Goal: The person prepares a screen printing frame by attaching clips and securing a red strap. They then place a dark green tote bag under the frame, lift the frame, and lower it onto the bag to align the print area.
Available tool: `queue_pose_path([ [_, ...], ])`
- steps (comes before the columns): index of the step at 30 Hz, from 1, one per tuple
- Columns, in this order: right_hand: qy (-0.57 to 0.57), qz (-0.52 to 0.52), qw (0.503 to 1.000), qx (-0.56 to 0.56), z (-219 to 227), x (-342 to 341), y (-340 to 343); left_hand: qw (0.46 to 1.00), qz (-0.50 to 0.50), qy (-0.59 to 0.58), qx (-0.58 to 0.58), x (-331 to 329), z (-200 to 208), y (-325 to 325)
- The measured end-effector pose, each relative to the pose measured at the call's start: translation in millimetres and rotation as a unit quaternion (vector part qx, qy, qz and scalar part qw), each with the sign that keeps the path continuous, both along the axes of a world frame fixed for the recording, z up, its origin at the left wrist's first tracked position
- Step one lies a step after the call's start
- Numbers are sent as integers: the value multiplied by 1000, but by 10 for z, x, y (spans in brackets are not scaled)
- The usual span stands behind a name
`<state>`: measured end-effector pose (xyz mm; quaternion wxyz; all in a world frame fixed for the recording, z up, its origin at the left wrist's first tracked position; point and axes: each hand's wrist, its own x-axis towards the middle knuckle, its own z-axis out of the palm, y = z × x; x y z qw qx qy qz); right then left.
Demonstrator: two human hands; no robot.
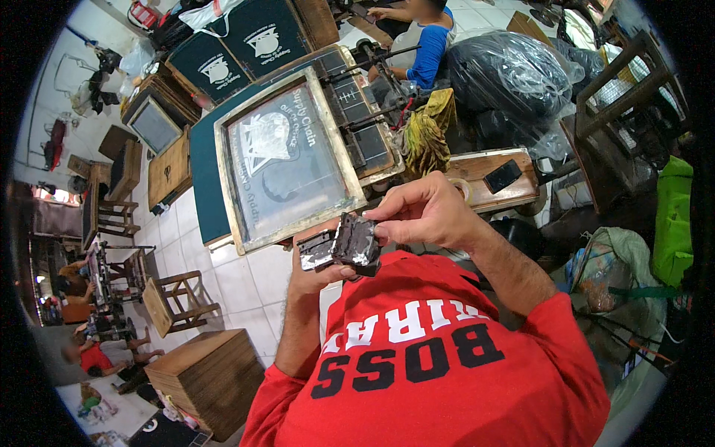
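My left hand (322, 277) is wrapped round a small dark case (356, 240) with bright silvery patches, held in front of my chest. It seems to be in two hinged or adjoining halves; its exact kind is not clear. Thumb and forefinger of my right hand (428, 212) pinch together at the case's upper right edge. Whether a small piece is between those fingertips cannot be seen. Just beyond the hands lies a screen-printing frame (337, 138) with a pale rim and white printed design, over a dark green panel (202, 175).
To the right, a wooden shelf (477, 160) bears a black phone (503, 176) and a tape roll (463, 188). A stained yellow cloth (428, 134) hangs beside the press. A person in blue sleeves (430, 52) sits beyond. A wooden stool (179, 302) and wooden box (208, 384) stand left.
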<state>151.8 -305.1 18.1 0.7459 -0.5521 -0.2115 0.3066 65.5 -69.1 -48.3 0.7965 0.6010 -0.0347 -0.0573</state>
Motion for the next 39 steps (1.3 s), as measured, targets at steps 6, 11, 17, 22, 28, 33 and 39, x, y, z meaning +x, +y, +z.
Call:
queue_pose_path([
  [6,-255,-129,955,-79,-26,-103,71,999,6,-12,32,32,4,24],
  [11,-227,-141,963,-43,-107,-130,129,998,6,-22,52,43,-5,26],
  [17,24,-82,995,52,-204,-195,197,998,7,-61,34,24,-31,45],
  [22,147,-67,981,109,-206,-216,282,994,-30,39,-101,-60,-56,-42],
  [28,82,-86,992,35,-103,-256,344,979,-58,55,-188,-117,-126,-79],
  [33,52,-17,998,33,2,-242,261,987,-29,46,-152,-196,-241,53],
  [39,37,-7,999,-9,49,-230,293,988,19,52,-147,-371,-347,113],
])
